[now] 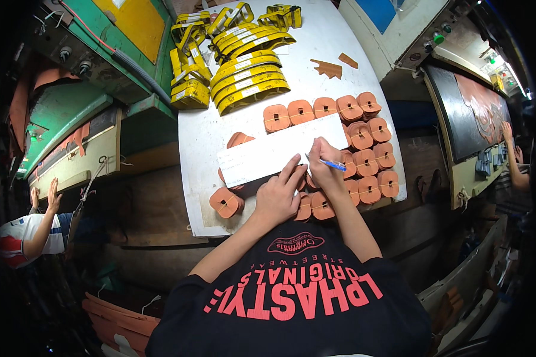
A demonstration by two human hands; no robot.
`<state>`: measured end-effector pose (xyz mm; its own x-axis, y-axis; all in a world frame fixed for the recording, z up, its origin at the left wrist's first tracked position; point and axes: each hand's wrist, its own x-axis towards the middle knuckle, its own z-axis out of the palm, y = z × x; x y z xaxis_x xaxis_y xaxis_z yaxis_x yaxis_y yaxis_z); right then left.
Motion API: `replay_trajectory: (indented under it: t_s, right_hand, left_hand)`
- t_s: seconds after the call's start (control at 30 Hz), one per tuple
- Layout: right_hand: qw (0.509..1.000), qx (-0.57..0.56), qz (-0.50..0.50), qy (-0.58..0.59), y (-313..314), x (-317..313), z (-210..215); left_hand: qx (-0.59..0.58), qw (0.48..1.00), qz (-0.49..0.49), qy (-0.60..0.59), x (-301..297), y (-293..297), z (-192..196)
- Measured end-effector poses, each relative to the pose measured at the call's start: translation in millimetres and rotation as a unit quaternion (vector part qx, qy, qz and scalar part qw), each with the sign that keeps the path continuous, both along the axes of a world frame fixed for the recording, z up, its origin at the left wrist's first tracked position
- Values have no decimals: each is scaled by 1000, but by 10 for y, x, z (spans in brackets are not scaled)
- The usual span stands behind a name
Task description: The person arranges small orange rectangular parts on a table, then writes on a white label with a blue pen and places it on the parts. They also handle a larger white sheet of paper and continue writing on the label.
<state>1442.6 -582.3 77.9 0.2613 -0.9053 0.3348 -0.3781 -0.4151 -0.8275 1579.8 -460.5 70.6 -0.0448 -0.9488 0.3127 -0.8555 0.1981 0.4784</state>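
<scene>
Right hand (324,169) pinches a blue pen (330,164) over a long white paper strip (280,149) (left hand (278,196) pressing it flat) among rounded, strapped tan leather bundles (369,160)

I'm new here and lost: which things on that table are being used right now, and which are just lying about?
In use: the white paper slip, held flat by the left hand; the blue pen in the right hand.

Lying about: orange bundles, yellow bundles, brown scraps.

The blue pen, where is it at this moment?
In the head view, the blue pen is in the right hand, over the right end of the long white paper strip, beside bundled orange leather pieces.
</scene>
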Motion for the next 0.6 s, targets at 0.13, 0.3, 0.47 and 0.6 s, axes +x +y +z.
replay_trajectory:
  t_s: [0.13, 0.3, 0.47, 0.6]
  right_hand:
    - [1000, 7, -4, -16, 28, 22, 59]
    - [1000, 12, -17, 12, 34, -4, 89]
    - [1000, 24, -3, 4, 28, -77, -7]
    - [993, 114, 0, -44, 74, -56, 227]
  left_hand:
    - [3, 1000, 2, 0, 4, 9, 7]
    - [24, 1000, 1, 13, -8, 15, 88]
    - [-1, 1000, -12, 25, -22, -22, 34]
    - [17, 1000, -6, 25, -47, -12, 144]
